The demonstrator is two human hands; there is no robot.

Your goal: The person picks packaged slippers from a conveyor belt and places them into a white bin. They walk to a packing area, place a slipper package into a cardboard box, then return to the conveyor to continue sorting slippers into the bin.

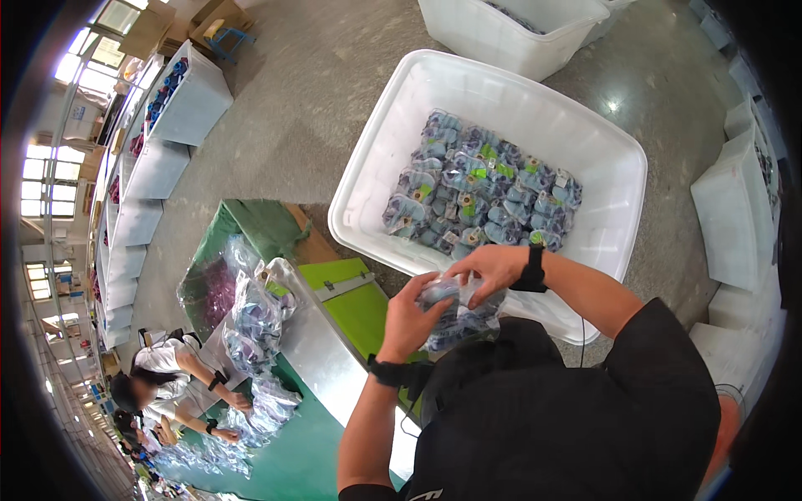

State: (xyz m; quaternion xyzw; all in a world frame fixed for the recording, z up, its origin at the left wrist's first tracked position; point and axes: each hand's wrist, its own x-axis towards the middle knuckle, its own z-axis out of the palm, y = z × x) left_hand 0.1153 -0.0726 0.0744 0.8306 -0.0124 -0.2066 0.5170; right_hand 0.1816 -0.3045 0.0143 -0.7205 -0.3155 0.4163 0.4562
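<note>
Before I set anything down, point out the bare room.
Free: floor between white tub and left bins; green table between its heaped bags and silver strip. Crowded: the tub's middle, packed with filled bags.

black short-sleeved shirt [568, 417] | white marking [427, 494] on shirt | black left wristband [393, 370] | black right wristband [532, 271] | thin dark cable [582, 342]

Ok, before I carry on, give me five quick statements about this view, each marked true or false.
1. The left hand and the right hand are both at a clear bag. True.
2. The tub just beyond the hands is green. False: that tub is white.
3. Bagged packs lie inside that tub. True.
4. A black band circles the right wrist. True.
5. The nearest co-worker is at the picture's right. False: the co-worker is at the left, by a green-topped table.
</note>
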